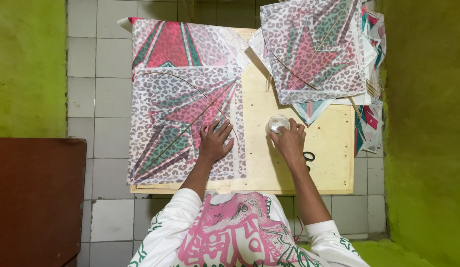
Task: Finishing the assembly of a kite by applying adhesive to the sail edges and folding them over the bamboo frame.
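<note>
Both arms reach up from lower centre of frame, bare forearms out of white sleeves. Left hand, centre-left: palm down, fingers spread & flat, wrist straight, forearm angled slightly to the right. Right hand, just right of centre: back up, fingers curled forward & together, tips bent down; forearm slants up-left from lower right.

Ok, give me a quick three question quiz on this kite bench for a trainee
1. True or false: the left hand lies flat on the kite.
2. What does the right hand touch? A) scissors B) a small clear cup C) a stick
3. Where is the kite stack: the board's far right or near left?

Key: 1 true; 2 B; 3 far right.
</note>
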